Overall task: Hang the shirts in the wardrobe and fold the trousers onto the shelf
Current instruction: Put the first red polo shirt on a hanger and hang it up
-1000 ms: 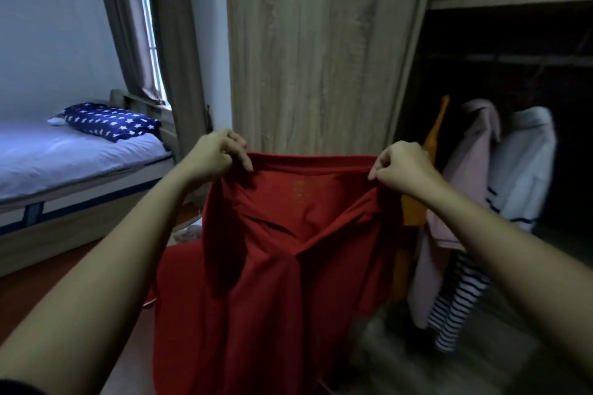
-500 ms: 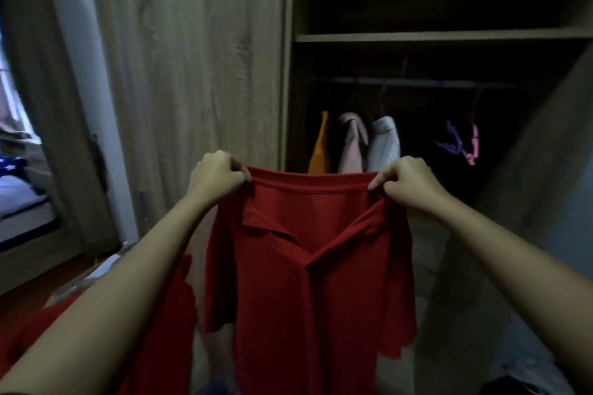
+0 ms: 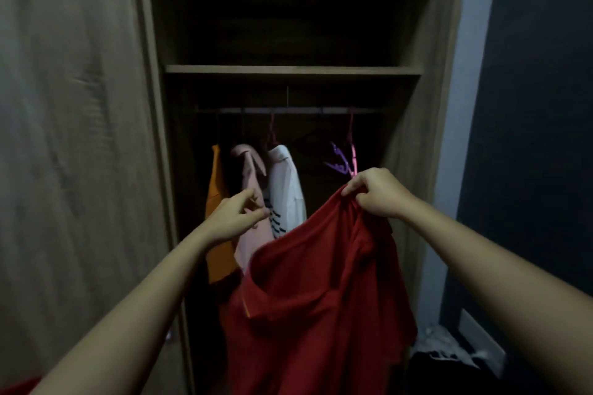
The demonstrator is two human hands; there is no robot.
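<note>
A red collared shirt [image 3: 321,298] hangs from my right hand [image 3: 375,194], which grips it by one shoulder in front of the open wardrobe. My left hand [image 3: 234,215] holds nothing, fingers loosely spread, close to a hanging pink shirt [image 3: 253,234]. On the rail [image 3: 288,111] hang an orange shirt [image 3: 216,202], the pink one and a white shirt [image 3: 285,183] with dark stripes. Empty purple and pink hangers [image 3: 345,160] hang just above my right hand.
A wooden shelf [image 3: 292,69] spans the wardrobe above the rail. The wardrobe door [image 3: 73,154] stands at the left. A dark wall [image 3: 532,138] is at the right, with a pile of clothes [image 3: 442,349] on the floor below it.
My left hand has let go of the red shirt and moved toward the hanging shirts. The shirt now droops from my right hand alone. My view has turned right to face the wardrobe.
</note>
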